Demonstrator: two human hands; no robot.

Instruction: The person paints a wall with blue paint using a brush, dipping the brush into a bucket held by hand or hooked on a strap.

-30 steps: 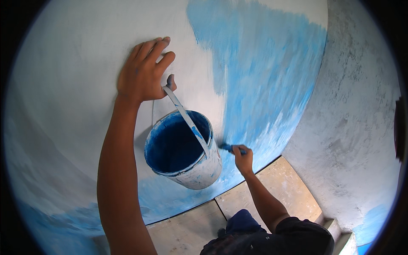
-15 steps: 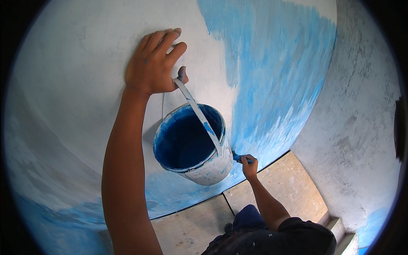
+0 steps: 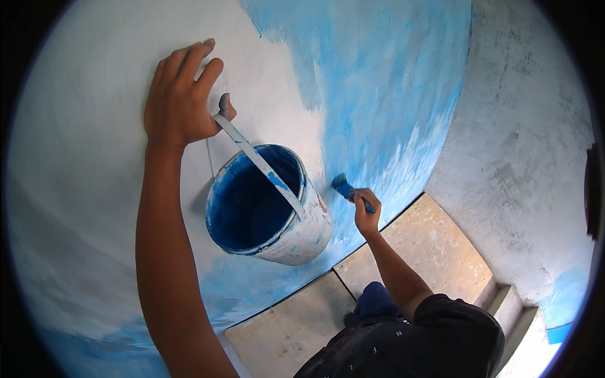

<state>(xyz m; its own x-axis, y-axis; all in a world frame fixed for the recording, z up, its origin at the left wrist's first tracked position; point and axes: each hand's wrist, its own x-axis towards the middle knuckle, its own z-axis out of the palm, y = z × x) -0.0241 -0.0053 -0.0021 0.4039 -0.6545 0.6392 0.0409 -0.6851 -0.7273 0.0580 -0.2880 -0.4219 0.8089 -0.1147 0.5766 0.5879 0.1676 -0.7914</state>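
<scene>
My left hand rests against the white wall with its fingers spread. The handle of a white paint bucket hangs from the crook of its thumb. The bucket is tilted towards me, its inside coated in dark blue paint, and its outer side is streaked with blue. To the right of the bucket, my right hand is closed around the handle of a blue-stained paintbrush. The brush's bristles point up and left, at the blue-painted part of the wall. Whether they touch it I cannot tell.
A rough grey wall meets the painted wall at a corner on the right. Below lies a pale, paint-specked floor, with steps at the lower right. A dark object juts in at the right rim.
My right hand has moved the brush up along the wall, and more of the bristles shows. The bucket and my left hand sit further left in the picture as the view has shifted.
</scene>
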